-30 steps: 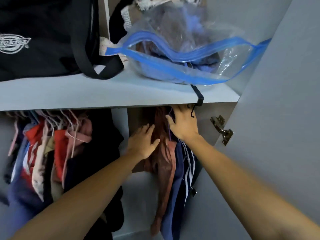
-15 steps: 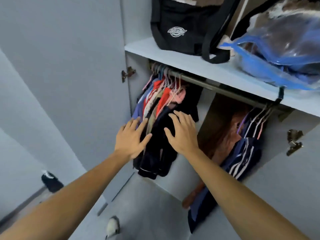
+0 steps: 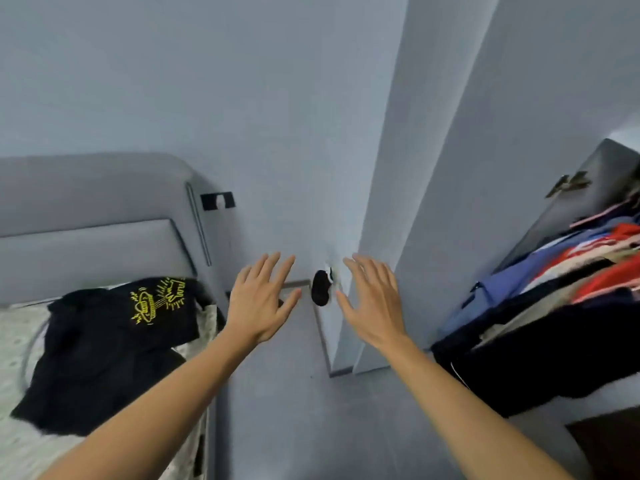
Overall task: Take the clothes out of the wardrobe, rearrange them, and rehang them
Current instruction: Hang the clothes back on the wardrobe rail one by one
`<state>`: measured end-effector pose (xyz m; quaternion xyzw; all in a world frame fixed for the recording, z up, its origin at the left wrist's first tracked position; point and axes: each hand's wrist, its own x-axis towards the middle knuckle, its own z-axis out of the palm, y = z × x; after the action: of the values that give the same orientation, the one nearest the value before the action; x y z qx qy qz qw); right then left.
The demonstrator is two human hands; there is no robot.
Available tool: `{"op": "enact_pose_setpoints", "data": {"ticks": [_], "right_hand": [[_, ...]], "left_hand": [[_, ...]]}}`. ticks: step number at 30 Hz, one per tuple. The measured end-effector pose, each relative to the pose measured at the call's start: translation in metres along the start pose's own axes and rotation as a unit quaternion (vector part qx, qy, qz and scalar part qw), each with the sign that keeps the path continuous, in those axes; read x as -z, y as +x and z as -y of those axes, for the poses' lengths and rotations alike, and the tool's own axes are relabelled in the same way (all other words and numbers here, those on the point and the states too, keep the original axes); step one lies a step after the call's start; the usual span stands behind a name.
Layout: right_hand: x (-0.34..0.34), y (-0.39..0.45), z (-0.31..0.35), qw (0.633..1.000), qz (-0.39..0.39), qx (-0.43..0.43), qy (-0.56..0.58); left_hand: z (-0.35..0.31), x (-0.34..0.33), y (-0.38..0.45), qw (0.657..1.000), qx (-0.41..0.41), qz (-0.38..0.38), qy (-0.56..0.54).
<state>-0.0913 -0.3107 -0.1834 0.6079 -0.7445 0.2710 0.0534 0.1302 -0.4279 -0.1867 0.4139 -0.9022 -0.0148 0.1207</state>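
Head camera view: both arms reach forward with nothing in them. The left hand (image 3: pixel 261 299) is spread flat, fingers straight and fanned, and the right hand (image 3: pixel 372 301) mirrors it, palm down and fingers loosely splayed; neither touches anything. Between them, further off on the pale floor, lies a small dark object with a white edge (image 3: pixel 321 287), too blurred to identify. The task's clothes sit in two places. A black garment with a yellow printed graphic (image 3: pixel 114 344) lies crumpled on the light patterned bedspread (image 3: pixel 17 334) at the left, below the grey padded headboard (image 3: pixel 90 216), probably laid there so it can be sorted. The remaining hanging clothes in blue, red, cream and black (image 3: pixel 561 299) crowd the open wardrobe at the right edge, beside its grey door (image 3: pixel 450 202). Empty, open hands aimed between bed and wardrobe suggest a transit between the two, ready to grasp whichever garment comes next.
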Motion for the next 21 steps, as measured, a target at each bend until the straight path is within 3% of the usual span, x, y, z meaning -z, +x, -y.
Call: {"op": "enact_pose_setpoints", "data": {"ticks": [9, 21], "right_hand": [[-0.129, 0.058, 0.164, 0.985, 0.111, 0.126, 0.034], [-0.280, 0.142, 0.367, 0.939, 0.193, 0.279, 0.047]], "left_hand": [[0.195, 0.004, -0.113, 0.979, 0.205, -0.005, 0.013], [0.402, 0.012, -0.210, 0.910, 0.415, -0.016, 0.006]]}}
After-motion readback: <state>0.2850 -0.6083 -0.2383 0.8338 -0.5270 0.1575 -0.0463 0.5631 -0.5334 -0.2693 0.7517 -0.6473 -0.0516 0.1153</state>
